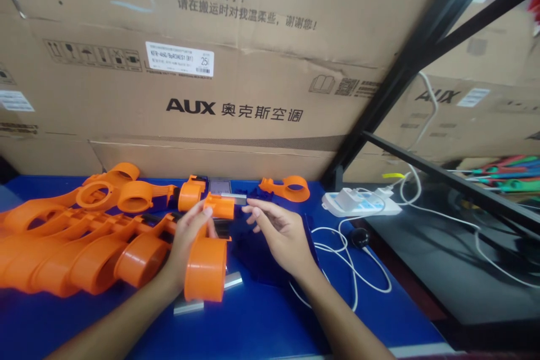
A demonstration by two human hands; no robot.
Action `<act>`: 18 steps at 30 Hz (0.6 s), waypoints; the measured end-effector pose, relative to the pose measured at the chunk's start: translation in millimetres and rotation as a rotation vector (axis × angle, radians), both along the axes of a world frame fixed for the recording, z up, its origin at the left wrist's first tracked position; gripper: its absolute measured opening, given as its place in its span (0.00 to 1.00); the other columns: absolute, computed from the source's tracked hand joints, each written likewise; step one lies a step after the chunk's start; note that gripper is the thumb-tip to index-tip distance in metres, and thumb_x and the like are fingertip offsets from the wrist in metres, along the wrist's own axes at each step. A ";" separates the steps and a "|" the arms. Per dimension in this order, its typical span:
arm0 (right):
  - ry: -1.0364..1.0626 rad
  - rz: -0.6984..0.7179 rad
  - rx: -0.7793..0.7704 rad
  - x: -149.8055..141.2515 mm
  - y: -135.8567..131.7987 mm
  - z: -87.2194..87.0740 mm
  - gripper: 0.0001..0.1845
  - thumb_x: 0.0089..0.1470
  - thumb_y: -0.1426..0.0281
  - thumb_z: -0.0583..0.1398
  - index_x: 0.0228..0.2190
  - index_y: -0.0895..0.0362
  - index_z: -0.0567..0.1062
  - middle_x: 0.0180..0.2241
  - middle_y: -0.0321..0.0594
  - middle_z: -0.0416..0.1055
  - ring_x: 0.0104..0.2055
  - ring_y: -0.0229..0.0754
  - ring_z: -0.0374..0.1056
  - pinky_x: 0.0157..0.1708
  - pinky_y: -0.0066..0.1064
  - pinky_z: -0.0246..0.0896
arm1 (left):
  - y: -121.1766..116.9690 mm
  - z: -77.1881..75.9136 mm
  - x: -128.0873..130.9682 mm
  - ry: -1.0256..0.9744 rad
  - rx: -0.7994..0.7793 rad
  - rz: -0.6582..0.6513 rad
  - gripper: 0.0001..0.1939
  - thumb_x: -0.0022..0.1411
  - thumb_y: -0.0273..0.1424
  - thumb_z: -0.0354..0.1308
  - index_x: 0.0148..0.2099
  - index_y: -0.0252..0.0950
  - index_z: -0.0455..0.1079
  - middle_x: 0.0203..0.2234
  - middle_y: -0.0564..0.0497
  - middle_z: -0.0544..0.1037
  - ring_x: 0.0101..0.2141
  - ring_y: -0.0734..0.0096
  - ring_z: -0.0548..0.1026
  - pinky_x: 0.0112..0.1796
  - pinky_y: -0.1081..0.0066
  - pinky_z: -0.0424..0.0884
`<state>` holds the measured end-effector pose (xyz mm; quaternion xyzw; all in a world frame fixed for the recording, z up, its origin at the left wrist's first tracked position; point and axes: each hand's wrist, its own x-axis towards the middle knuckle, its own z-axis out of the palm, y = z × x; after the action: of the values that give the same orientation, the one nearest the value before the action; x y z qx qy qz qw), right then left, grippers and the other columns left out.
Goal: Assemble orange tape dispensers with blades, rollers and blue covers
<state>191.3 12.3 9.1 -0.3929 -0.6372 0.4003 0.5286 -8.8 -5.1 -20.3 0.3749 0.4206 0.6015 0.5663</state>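
My left hand (188,236) is closed around an orange plastic part (206,270), which has a wide ring at its lower end and a short boxy head at the top. The ring hangs below my fingers, above the blue table. To the right of the head is my right hand (282,230), its fingers loosely bent and slightly apart, with nothing visible in them. Its fingertips point at the part without touching it. A silver ridged strip (240,199) shows between the part and those fingertips; whether it touches either is unclear.
Several similar orange ring parts (141,259) lie in a row on the left of the blue table (261,326). Another orange part (291,187) is at the back. Silver metal strips (188,307) lie near my left wrist. A white power strip (363,202) and cables are on the right.
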 end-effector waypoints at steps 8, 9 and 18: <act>-0.048 0.111 -0.043 2.0 -2.3 0.5 0.17 0.63 0.61 0.63 0.51 0.54 0.82 0.26 0.35 0.75 0.26 0.37 0.68 0.27 0.30 0.66 | -0.6 -2.8 0.6 0.034 0.003 -0.014 0.20 0.60 0.46 0.65 0.27 0.38 0.67 0.16 0.56 0.69 0.18 0.76 0.65 0.23 0.74 0.63; -0.055 0.144 -0.053 1.8 -3.0 0.7 0.18 0.63 0.61 0.63 0.52 0.54 0.81 0.25 0.35 0.74 0.26 0.37 0.67 0.26 0.30 0.65 | -0.9 -3.0 0.6 0.030 -0.003 -0.028 0.20 0.61 0.46 0.65 0.27 0.38 0.66 0.16 0.57 0.68 0.17 0.76 0.65 0.22 0.74 0.63; -0.392 0.125 0.227 -4.4 -5.9 -1.0 0.16 0.68 0.67 0.57 0.53 0.52 0.79 0.37 0.40 0.77 0.39 0.44 0.70 0.43 0.40 0.67 | -1.8 1.6 -3.6 -0.016 0.052 -0.006 0.23 0.61 0.48 0.64 0.24 0.37 0.65 0.16 0.54 0.70 0.19 0.73 0.68 0.24 0.73 0.66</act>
<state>186.9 6.3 8.1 -0.3607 -0.7918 0.2741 0.4097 -12.4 -6.9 -18.8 0.3859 0.3991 0.6136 0.5616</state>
